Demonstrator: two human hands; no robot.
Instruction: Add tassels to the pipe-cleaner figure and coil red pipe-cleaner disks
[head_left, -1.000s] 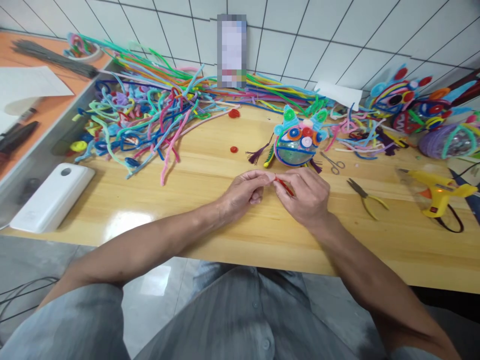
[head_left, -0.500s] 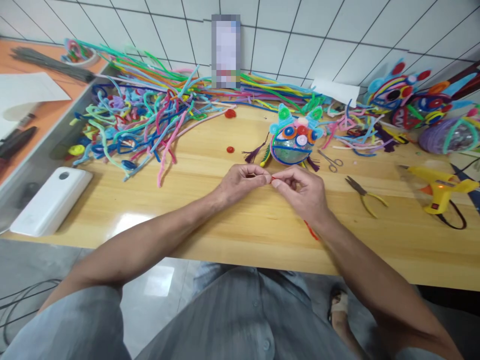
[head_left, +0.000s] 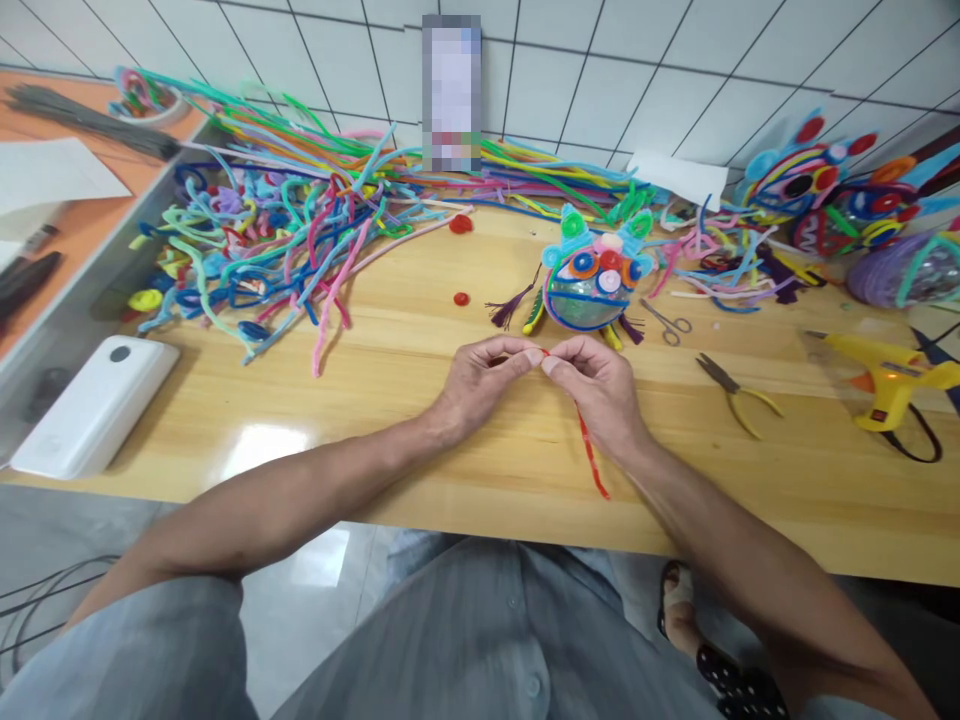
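Note:
Both hands meet fingertip to fingertip above the wooden table, just in front of a colourful animal-face figure (head_left: 589, 285). My left hand (head_left: 491, 375) pinches one end of a red pipe cleaner (head_left: 592, 455). Closed on the same piece is my right hand (head_left: 596, 385); the rest of the strip hangs below its palm towards the table's front edge. Part of the red piece between the fingertips is hidden. Two small red coils, one larger (head_left: 460, 224) and one smaller (head_left: 461, 299), lie to the left of the figure.
Tangled pipe cleaners (head_left: 262, 250) cover the back left. A white power bank (head_left: 97, 405) lies at the left. On the right are scissors (head_left: 667, 322), pliers (head_left: 739, 395) and a yellow glue gun (head_left: 889, 375). More figures (head_left: 799, 185) stand behind them. A phone (head_left: 451, 95) leans on the wall.
More of the red pipe cleaner's loose end shows, now hanging further left below my right hand. Both hands remain pinched together. The view has shifted slightly.

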